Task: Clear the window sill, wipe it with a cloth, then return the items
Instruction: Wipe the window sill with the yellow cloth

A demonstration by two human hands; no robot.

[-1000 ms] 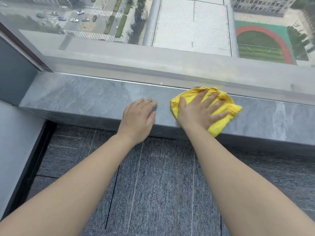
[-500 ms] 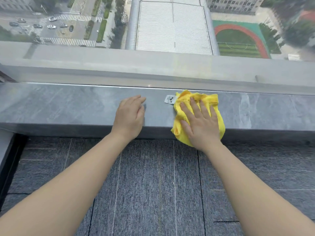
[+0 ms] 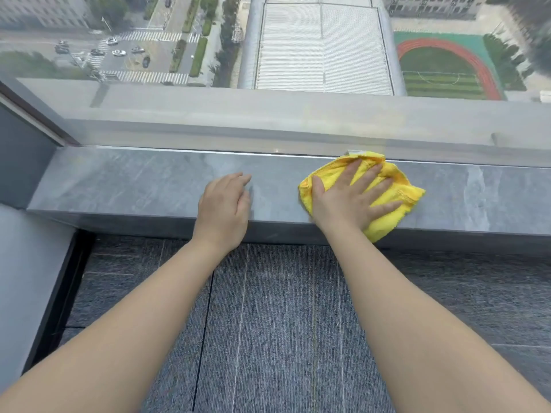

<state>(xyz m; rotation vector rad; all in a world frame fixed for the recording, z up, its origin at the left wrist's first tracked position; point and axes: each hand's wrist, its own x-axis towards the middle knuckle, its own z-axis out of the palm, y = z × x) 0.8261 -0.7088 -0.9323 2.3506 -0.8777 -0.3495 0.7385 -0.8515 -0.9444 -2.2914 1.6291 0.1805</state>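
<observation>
From the head camera, the only view I have, my right hand (image 3: 351,201) lies flat with fingers spread, pressing the crumpled yellow microfibre cloth (image 3: 396,198) onto the grey stone-look window sill (image 3: 134,186). The cloth sits toward the sill's right half, its far edge touching the base of the window glass (image 3: 298,120) and its near corner drooping over the sill's front lip. My left hand (image 3: 223,207) rests open on the sill edge just left of it, gripping nothing. A small pale scrap at the cloth's far edge may be its label; I cannot tell for sure. The cloth looks light, soft and floppy, so I judge a flat palm at its middle keeps it from bunching. No items show on the sill; below it lies dark grey carpet (image 3: 268,323).
</observation>
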